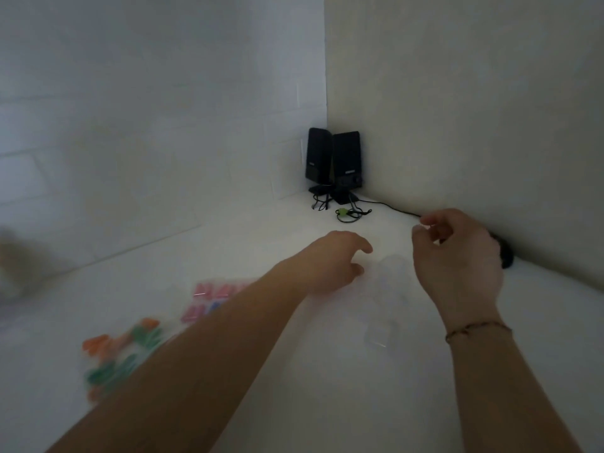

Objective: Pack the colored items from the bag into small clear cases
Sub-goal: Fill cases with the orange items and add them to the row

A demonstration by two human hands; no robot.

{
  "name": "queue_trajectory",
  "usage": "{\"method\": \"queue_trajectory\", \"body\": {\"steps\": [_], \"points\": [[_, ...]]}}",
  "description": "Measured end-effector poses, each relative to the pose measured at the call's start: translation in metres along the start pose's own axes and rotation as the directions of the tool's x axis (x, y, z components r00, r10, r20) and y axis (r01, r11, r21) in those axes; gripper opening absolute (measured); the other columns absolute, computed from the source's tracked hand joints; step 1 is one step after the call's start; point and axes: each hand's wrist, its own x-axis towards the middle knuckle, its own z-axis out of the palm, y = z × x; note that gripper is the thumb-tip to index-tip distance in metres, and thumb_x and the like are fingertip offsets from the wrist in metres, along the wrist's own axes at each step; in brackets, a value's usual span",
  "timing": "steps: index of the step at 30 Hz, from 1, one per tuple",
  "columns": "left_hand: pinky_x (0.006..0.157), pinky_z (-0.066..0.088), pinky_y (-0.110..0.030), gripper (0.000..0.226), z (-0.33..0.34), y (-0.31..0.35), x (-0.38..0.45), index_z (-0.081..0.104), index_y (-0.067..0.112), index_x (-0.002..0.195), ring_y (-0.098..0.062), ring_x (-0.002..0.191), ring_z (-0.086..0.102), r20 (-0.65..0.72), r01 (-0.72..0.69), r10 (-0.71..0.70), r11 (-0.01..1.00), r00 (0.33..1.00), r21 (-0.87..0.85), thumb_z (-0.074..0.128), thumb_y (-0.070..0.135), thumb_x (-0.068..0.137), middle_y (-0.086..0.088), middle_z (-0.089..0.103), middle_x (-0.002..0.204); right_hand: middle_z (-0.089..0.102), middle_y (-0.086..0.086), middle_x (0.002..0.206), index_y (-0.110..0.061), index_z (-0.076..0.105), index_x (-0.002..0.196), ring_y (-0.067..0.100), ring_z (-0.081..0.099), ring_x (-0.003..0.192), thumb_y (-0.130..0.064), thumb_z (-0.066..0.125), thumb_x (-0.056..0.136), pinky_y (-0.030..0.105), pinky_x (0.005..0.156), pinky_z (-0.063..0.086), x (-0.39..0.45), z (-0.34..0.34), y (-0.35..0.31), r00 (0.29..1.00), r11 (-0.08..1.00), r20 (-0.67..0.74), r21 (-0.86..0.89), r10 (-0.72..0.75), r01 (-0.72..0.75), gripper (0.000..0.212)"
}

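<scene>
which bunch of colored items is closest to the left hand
The pink bunch, lying just beside the left forearm and nearest the left hand. The orange and green bunch lies farther down-left, nearer the camera. All are blurred.

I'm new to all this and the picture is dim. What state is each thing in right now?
Left hand: open, reaching forward, empty.
Right hand: raised, fingers loosely curled; hold unclear.
Clear cases: on the table, faint.
Colored items: still bagged, blurred.
Speakers: upright in the corner.

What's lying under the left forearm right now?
The left forearm crosses over pink pieces and a blue one; orange and green pieces lie just beside it on the table. All are blurred. Whatever continues beneath the arm is covered.
</scene>
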Motion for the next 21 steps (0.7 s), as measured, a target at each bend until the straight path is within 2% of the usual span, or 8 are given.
{"method": "queue_trajectory", "body": {"steps": [3,5,11,15,18,19,21], "points": [[0.107,0.039,-0.034,0.040,0.005,0.000,0.008,0.058,0.024,0.130,-0.016,0.126,0.049,0.049,-0.005,0.006,1.000,0.999,-0.015,0.064,0.024,0.091,0.003,0.055,0.137,0.055,-0.017,0.071,-0.027,0.064,0.096,0.016,0.055,0.085,-0.029,0.061,0.087,0.026,0.069,0.034,0.000,-0.001,-0.001,0.999,1.000,-0.032,0.028,-0.004,0.005,0.010],[0.103,0.040,-0.031,0.039,0.005,0.003,0.010,0.059,0.025,0.129,-0.016,0.122,0.051,0.062,-0.007,0.008,1.000,0.998,-0.016,0.065,0.029,0.091,0.004,0.056,0.135,0.055,-0.019,0.070,-0.028,0.064,0.093,0.015,0.055,0.081,-0.029,0.061,0.086,0.026,0.067,0.033,-0.001,0.000,-0.001,0.999,0.999,-0.044,0.040,-0.017,0.019,0.007],[0.079,0.042,-0.027,0.035,0.000,0.004,0.007,0.063,0.026,0.119,-0.019,0.100,0.057,0.028,0.000,0.000,1.000,1.000,0.010,0.070,0.033,0.086,0.004,0.060,0.119,0.055,-0.020,0.070,-0.029,0.063,0.088,0.018,0.058,0.086,-0.030,0.061,0.086,0.027,0.068,0.036,-0.006,0.002,-0.005,0.999,0.999,-0.022,0.033,-0.033,0.034,0.003],[0.090,0.049,-0.032,0.039,-0.017,-0.009,-0.012,0.064,0.024,0.118,-0.014,0.102,0.060,-0.019,-0.023,0.023,1.000,1.000,-0.002,0.075,0.030,0.081,0.005,0.065,0.113,0.059,-0.019,0.075,-0.031,0.065,0.092,0.013,0.056,0.076,-0.026,0.063,0.087,0.028,0.069,0.045,-0.013,0.008,-0.008,0.988,0.989,0.044,0.008,-0.150,0.150,0.007],[0.088,0.051,-0.029,0.035,-0.039,-0.014,-0.046,0.066,0.022,0.116,-0.008,0.097,0.063,-0.106,-0.045,0.041,0.998,0.994,-0.042,0.076,0.026,0.082,0.006,0.068,0.109,0.063,-0.019,0.085,-0.035,0.067,0.094,0.006,0.055,0.068,-0.022,0.067,0.085,0.028,0.069,0.049,-0.026,0.016,-0.014,0.929,0.946,0.184,0.017,-0.320,0.322,0.016],[0.088,0.052,-0.028,0.034,-0.045,-0.016,-0.061,0.067,0.022,0.115,-0.005,0.095,0.064,-0.140,-0.051,0.037,0.994,0.989,-0.092,0.076,0.025,0.082,0.008,0.068,0.109,0.063,-0.020,0.088,-0.035,0.067,0.095,0.005,0.055,0.068,-0.020,0.068,0.083,0.026,0.067,0.049,-0.031,0.019,-0.017,0.885,0.914,0.235,0.045,-0.402,0.403,0.019],[0.089,0.053,-0.027,0.030,-0.056,-0.024,-0.093,0.069,0.024,0.111,0.000,0.094,0.066,-0.171,-0.069,0.026,0.965,0.985,-0.252,0.077,0.022,0.081,0.012,0.068,0.108,0.063,-0.019,0.095,-0.031,0.069,0.094,0.006,0.058,0.070,-0.011,0.071,0.080,0.014,0.063,0.043,-0.045,0.023,-0.027,0.766,0.827,0.312,0.182,-0.562,0.532,0.024]]}}
